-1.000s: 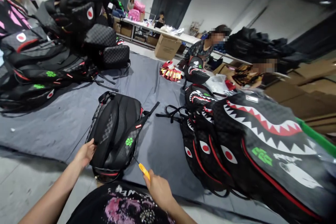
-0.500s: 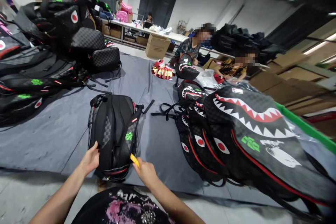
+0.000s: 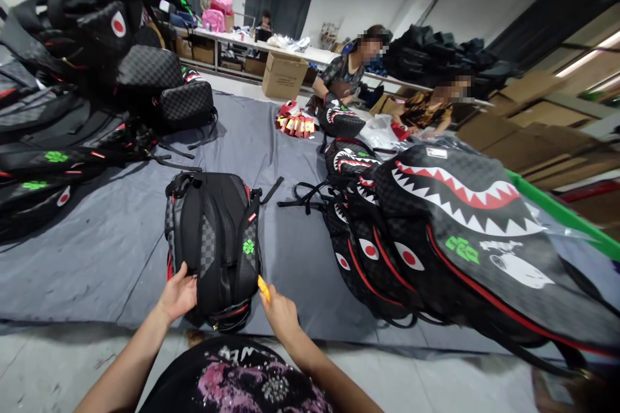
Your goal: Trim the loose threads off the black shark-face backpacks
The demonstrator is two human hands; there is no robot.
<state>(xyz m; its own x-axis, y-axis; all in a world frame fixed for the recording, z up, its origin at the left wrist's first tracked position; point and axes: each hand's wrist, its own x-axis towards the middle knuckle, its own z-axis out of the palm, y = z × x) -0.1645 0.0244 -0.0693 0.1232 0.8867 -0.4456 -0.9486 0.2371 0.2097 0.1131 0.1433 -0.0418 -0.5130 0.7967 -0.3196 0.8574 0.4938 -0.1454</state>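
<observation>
A black backpack (image 3: 220,235) lies between the two grips on the cloth-covered table (image 3: 300,261), back panel and shoulder straps upward, its lower end towards the wearer. The left grip (image 3: 179,297) is loosely open, thumb raised and fingers overlapping the bag's lower left side; whether they press on it or only rest there I cannot tell. The right grip (image 3: 281,314) is closed around a yellow-handled tool (image 3: 263,287), whose front end sits at or just beside the bag's right side; its working tip does not show. The step in hand looks like tool work at that side, with the left grip there to steady the bag. The next move seems to call for a firmer left hold and a clear sight of the tip, well clear of the strap fabric. Ahead of the right grip, a loose strap (image 3: 272,190) sticks out from the bag's far right corner. Farther to its right are shark-mouth backpacks (image 3: 455,232); well beyond the left grip, a heap of dark bags (image 3: 68,110); farthest ahead, fanned red tags (image 3: 294,124).
</observation>
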